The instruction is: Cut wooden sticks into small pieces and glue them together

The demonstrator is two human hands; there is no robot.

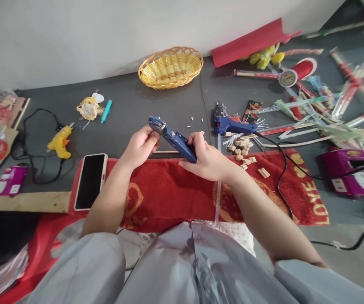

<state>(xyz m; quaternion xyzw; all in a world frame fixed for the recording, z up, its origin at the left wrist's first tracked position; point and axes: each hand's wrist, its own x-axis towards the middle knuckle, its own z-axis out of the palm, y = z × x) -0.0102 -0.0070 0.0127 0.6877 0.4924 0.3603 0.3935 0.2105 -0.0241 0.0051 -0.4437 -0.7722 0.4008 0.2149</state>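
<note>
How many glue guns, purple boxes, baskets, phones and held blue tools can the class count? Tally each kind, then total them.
Glue guns: 2
Purple boxes: 2
Basket: 1
Phone: 1
Held blue tool: 1
Total: 7

Tool [176,141] before basket [171,69], phone [90,181] left, spool [305,71] right

The right hand [208,159] grips the handles of a blue hand tool [174,140] above the red towel [172,190], while the left hand [141,145] has its fingertips at the tool's far left end, what they pinch being too small to tell. To the right, short wooden pieces [241,147] lie heaped near a blue glue gun [237,126]. A yellow wicker basket [172,71] stands at the far side, with a yellow glue gun [59,142] and a white-edged phone [90,181] to the left.
</note>
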